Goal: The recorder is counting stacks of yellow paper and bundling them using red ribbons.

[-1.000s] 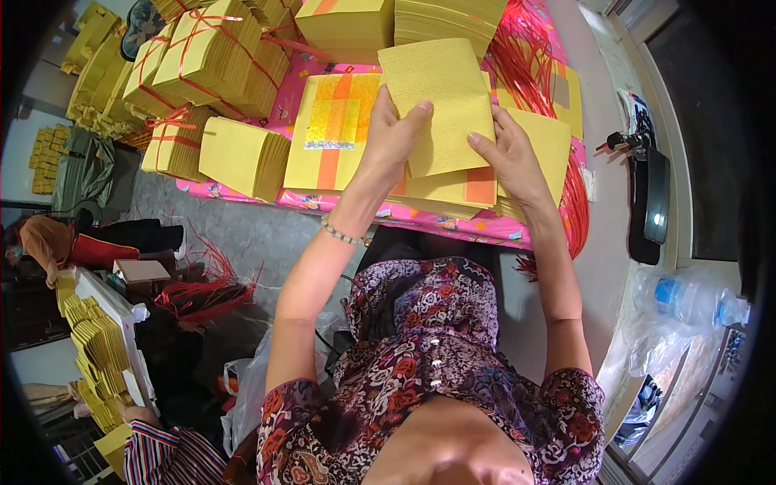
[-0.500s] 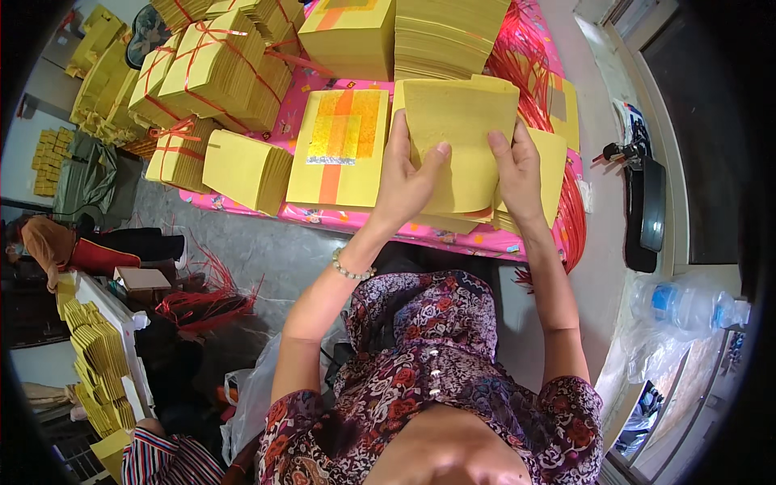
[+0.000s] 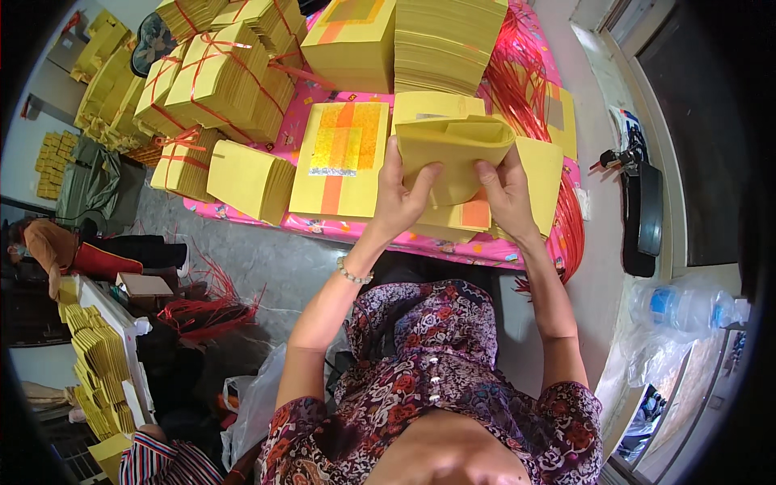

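Observation:
Between both hands I hold a folded sheaf of yellow paper (image 3: 453,166), its top edge bent over so that the layers show. My left hand (image 3: 406,184) grips its left side, thumb on the near face. My right hand (image 3: 507,187) grips the right side the same way, thumb in front and fingers behind. Below and behind the sheaf lies more yellow paper, partly hidden by it. Left of my hands is a stack of yellow paper (image 3: 305,190) with an orange stripe and a gold-and-silver patch on top.
Tied bundles of yellow paper (image 3: 212,77) and tall stacks (image 3: 444,48) crowd the pink patterned table cover (image 3: 388,240). Red ribbons (image 3: 525,89) hang over its right side. At the left, a person in brown (image 3: 48,242) and a striped sleeve (image 3: 158,461) are beside a paper-laden table.
The sheaf, upright and fairly flat before, now bends with its top folded over. Both hands have come slightly lower, still gripping its sides.

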`<state>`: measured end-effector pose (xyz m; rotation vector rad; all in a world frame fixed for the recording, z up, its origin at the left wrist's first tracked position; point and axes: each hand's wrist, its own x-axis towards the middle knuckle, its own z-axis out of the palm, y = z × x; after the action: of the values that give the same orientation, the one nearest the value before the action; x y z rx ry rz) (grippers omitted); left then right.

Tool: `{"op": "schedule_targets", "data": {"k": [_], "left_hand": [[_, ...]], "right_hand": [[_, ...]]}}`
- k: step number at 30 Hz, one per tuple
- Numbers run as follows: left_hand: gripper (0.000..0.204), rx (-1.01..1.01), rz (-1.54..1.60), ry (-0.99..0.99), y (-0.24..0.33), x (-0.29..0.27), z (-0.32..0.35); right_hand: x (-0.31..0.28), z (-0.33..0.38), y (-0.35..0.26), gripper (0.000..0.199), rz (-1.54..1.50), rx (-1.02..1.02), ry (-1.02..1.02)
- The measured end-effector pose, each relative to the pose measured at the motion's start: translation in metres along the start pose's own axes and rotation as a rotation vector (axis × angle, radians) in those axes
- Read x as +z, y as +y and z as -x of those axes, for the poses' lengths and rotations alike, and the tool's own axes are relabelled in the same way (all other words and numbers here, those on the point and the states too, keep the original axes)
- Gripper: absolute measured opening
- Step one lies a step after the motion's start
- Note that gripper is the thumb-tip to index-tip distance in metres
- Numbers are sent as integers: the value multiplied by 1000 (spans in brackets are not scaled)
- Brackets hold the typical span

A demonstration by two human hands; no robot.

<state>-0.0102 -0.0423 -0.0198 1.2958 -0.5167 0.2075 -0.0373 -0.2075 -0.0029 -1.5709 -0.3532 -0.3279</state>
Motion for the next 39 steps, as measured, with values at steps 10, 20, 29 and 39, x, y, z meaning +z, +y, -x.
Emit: {"op": "schedule_targets", "data": {"k": [10, 20, 29, 39], "left_hand": [[38, 20, -55, -52, -1, -2, 2], [37, 42, -78, -78, -3, -4, 4], [35, 72, -119, -75, -2, -4, 4], [34, 93, -134, -65, -2, -4, 3]], "right_hand": [[-28, -33, -59, 30, 564, -513, -8], [-28, -40, -70, 21, 659, -517, -67], [-30, -50, -81, 19, 685, -468, -86], [-29, -56, -98, 12, 693, -357, -238]]}}
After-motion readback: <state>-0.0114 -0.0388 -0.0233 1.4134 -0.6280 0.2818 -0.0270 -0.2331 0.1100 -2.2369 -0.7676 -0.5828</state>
